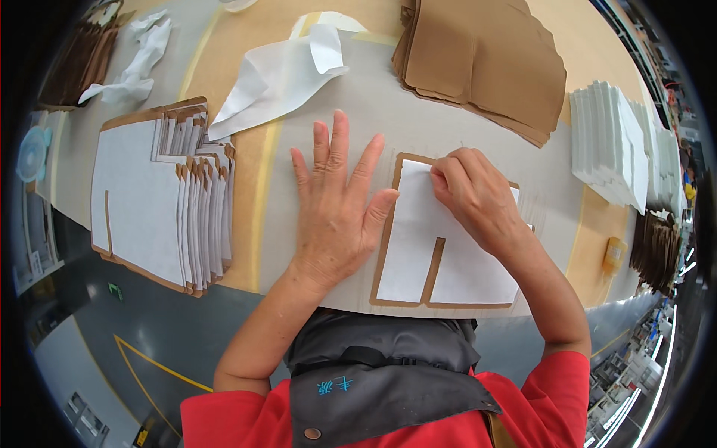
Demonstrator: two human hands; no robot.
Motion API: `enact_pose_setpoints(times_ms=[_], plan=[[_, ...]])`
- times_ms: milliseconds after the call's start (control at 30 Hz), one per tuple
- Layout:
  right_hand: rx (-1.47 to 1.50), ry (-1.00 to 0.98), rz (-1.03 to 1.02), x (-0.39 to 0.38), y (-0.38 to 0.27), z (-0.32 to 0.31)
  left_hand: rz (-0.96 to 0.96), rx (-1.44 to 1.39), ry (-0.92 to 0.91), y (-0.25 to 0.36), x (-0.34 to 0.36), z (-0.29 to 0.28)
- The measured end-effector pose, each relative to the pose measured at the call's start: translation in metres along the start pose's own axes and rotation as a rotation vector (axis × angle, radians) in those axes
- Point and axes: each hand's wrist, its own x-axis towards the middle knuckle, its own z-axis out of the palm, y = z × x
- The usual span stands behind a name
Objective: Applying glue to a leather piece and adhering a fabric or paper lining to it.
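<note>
My left hand lies palm down on the grey work surface, fingers spread, thumb beside the left edge of a brown card. A white sheet with a narrow slot at its lower edge covers most of that card, leaving a brown border. Over the sheet's upper part, my right hand has its fingers bent and drawn together; what its fingertips grip, if anything, is hidden. Just left of my left hand stands a pile of white-faced brown pieces, fanned at their right side.
Brown sheets are stacked at the back, beside loose white paper. At right are white stacks, dark pieces and a small yellow bottle. Far left are crumpled paper and dark brown pieces.
</note>
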Motion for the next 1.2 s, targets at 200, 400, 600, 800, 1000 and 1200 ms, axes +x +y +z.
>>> enact_pose_setpoints(times_ms=[200, 400, 600, 800, 1000, 1200], plan=[[0.014, 0.111, -0.106, -0.013, 0.002, -0.001, 0.054, -0.016, 0.003, 0.007, 0.002, 0.000], [0.021, 0.160, -0.177, -0.045, -0.010, -0.016, 0.199, -0.184, 0.011, 0.014, 0.011, 0.009], [0.125, 0.020, 0.111, -0.052, 0.003, -0.046, 0.381, -0.257, -0.085, 0.015, -0.003, -0.008], [0.208, -0.132, -0.120, -0.099, -0.032, -0.061, 0.350, -0.224, -0.046, 0.010, 0.003, -0.023], [0.727, -0.574, -0.096, -0.129, -0.066, -0.156, 0.443, -0.192, -0.103, 0.017, 0.001, -0.014], [0.218, -0.192, 0.381, -0.218, -0.003, -0.250, 0.468, -0.174, -0.147, 0.021, -0.013, -0.008]])
